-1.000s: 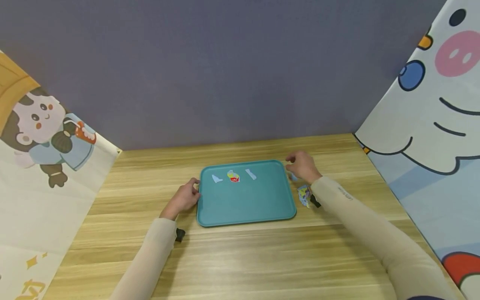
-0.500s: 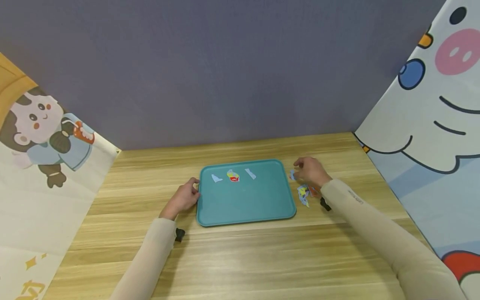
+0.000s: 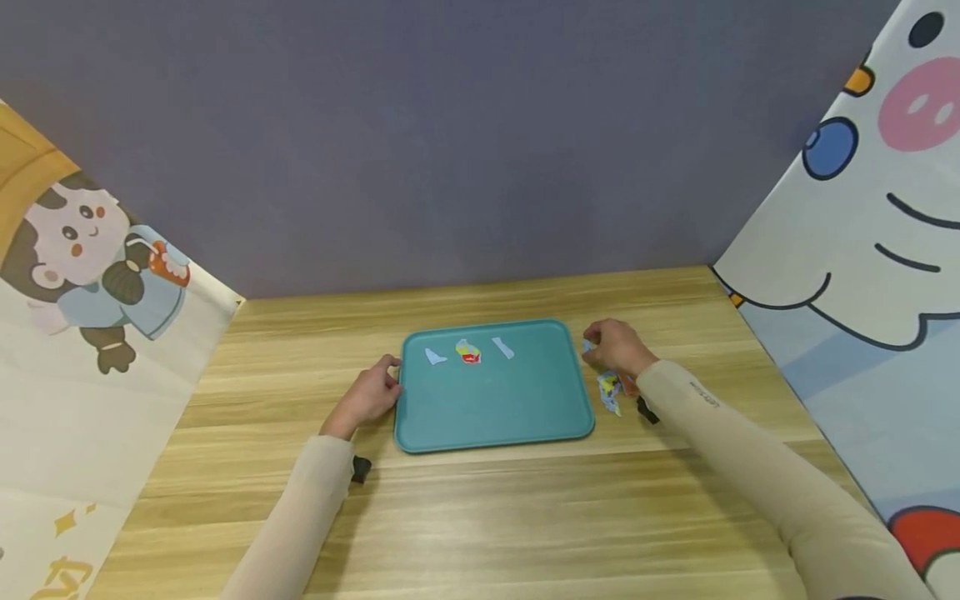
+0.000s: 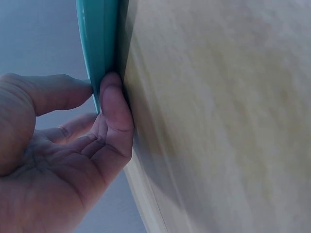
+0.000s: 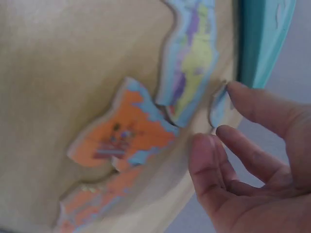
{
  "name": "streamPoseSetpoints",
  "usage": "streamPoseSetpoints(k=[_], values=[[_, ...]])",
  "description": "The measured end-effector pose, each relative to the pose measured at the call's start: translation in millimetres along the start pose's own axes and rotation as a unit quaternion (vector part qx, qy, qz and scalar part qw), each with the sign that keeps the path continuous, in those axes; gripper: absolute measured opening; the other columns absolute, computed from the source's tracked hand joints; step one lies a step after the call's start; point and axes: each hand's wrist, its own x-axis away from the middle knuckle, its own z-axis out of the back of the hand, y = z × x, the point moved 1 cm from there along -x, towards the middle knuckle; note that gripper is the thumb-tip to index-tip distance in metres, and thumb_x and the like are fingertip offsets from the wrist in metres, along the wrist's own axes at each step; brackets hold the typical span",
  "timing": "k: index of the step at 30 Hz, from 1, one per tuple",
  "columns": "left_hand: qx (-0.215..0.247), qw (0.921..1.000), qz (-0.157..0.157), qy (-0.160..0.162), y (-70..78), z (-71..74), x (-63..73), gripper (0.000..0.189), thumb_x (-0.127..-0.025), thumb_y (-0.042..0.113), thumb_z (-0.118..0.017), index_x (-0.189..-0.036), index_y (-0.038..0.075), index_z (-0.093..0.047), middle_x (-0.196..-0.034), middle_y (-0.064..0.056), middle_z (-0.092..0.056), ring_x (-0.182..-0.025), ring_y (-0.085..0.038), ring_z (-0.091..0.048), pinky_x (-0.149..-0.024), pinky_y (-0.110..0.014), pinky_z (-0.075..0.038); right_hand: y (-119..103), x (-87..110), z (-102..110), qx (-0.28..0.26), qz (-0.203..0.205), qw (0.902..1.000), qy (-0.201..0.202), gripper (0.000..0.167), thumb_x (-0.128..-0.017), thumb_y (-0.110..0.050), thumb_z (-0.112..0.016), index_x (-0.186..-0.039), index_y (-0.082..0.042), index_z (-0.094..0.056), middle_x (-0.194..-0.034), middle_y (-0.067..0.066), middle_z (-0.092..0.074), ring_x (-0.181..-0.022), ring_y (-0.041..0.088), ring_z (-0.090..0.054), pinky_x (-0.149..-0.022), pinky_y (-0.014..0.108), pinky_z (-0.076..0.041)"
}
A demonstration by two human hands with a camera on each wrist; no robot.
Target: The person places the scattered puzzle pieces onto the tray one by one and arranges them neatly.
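My left hand (image 3: 367, 393) pinches the left rim of a teal tray (image 3: 495, 404). In the left wrist view the thumb lies against one side of the rim (image 4: 99, 39) and the curled fingers against the other. Just off the tray's right edge, my right hand (image 3: 617, 344) has thumb and forefinger at opposite ends of a small light-blue puzzle piece (image 5: 220, 108), pinching it close over the table. Beneath that hand lie an orange puzzle piece (image 5: 131, 128), another orange one (image 5: 102, 194) and a yellow-and-purple piece (image 5: 194, 58), all map-like.
Along the tray's back part sit a pale pointed piece (image 3: 435, 357), a red-and-yellow piece (image 3: 469, 353) and a pale strip-shaped piece (image 3: 503, 347). A grey panel (image 3: 480, 150) closes off the back of the wooden table (image 3: 480, 525). Cartoon-printed panels flank both sides.
The right hand first drew back rightward from the tray's corner, then came down with its fingers around the light-blue piece. The left hand and tray stayed put.
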Motion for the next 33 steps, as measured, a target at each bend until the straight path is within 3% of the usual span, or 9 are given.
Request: streamPoseSetpoints(k=[7, 14, 24, 28, 33], values=[[0.003, 1.0000, 0.006, -0.003, 0.4, -0.7, -2.1, 0.046, -0.090, 0.003, -0.056, -0.133, -0.004, -0.040, -0.093, -0.017, -0.064, -0.080, -0.024, -0.061, -0.070, -0.037, -0.051, 2.9, 0.0, 1.4, -0.005, -0.003, 1.0000, 0.007, 0.042, -0.087, -0.002, -0.062, -0.126, 0.007, -0.052, -0.119, 0.024, -0.052, -0.112, 0.039, -0.048, -0.093, 0.048, -0.042], [0.002, 1.0000, 0.003, -0.003, 1.4, 0.0, -2.3, 0.046, -0.090, 0.002, -0.055, -0.132, -0.005, -0.040, -0.092, -0.016, -0.063, -0.079, -0.023, -0.061, -0.070, -0.037, -0.051, 3.4, 0.5, 1.3, -0.005, -0.005, 0.9997, 0.023, 0.040, -0.086, -0.006, -0.064, -0.123, 0.006, -0.055, -0.117, 0.023, -0.055, -0.108, 0.038, -0.051, -0.090, 0.047, -0.044], [0.003, 0.9999, 0.011, -0.005, 3.0, -0.2, -2.3, 0.046, -0.091, 0.003, -0.055, -0.133, -0.004, -0.040, -0.096, -0.019, -0.064, -0.082, -0.025, -0.062, -0.071, -0.037, -0.051, 7.6, 1.2, 3.8, -0.013, -0.003, 0.9971, 0.075, 0.029, -0.079, -0.010, -0.067, -0.106, 0.000, -0.061, -0.099, 0.016, -0.059, -0.089, 0.031, -0.057, -0.075, 0.040, -0.049], [0.002, 0.9999, 0.010, -0.004, 2.2, 0.0, -1.8, 0.045, -0.091, 0.003, -0.055, -0.133, -0.004, -0.040, -0.096, -0.019, -0.064, -0.081, -0.025, -0.062, -0.070, -0.037, -0.051, 3.1, 2.6, 7.9, -0.018, 0.020, 0.9938, 0.108, 0.021, -0.077, -0.010, -0.068, -0.096, -0.002, -0.063, -0.091, 0.012, -0.060, -0.081, 0.028, -0.057, -0.071, 0.038, -0.048], [-0.001, 0.9999, 0.013, -0.003, 1.1, -0.2, -1.1, 0.045, -0.090, 0.003, -0.055, -0.132, -0.004, -0.040, -0.095, -0.018, -0.064, -0.081, -0.025, -0.062, -0.070, -0.037, -0.051, -5.7, 3.5, 8.9, -0.053, 0.076, 0.9876, 0.126, 0.022, -0.080, -0.010, -0.068, -0.100, 0.000, -0.066, -0.094, 0.010, -0.062, -0.085, 0.025, -0.056, -0.075, 0.038, -0.048]])
